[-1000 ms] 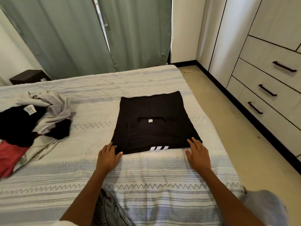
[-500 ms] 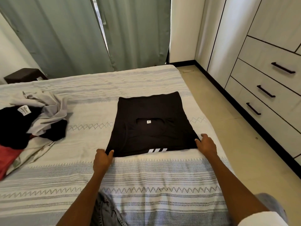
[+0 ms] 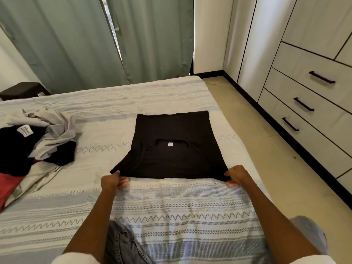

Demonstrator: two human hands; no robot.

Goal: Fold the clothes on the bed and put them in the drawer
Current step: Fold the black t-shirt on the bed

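The black shirt (image 3: 171, 147) lies partly folded on the bed (image 3: 171, 206), ahead of me at 12 o'clock, with a small white neck tag (image 3: 170, 144) showing in the collar opening; its print is too small to read. In the pile of clothes (image 3: 34, 141) at 9 o'clock, a white label (image 3: 24, 131) sits on a black garment, also unreadable. My left hand (image 3: 112, 181) pinches the near left corner of the shirt, thumb on top and fingers curled under. My right hand (image 3: 237, 175) grips the near right corner the same way. Both arms reach forward over the bed. A second ago my palms lay flat at the near edge and three white stripes showed there; now the corners are lifted and the stripes are hidden. The drawers (image 3: 312, 103) stand shut at 2 o'clock
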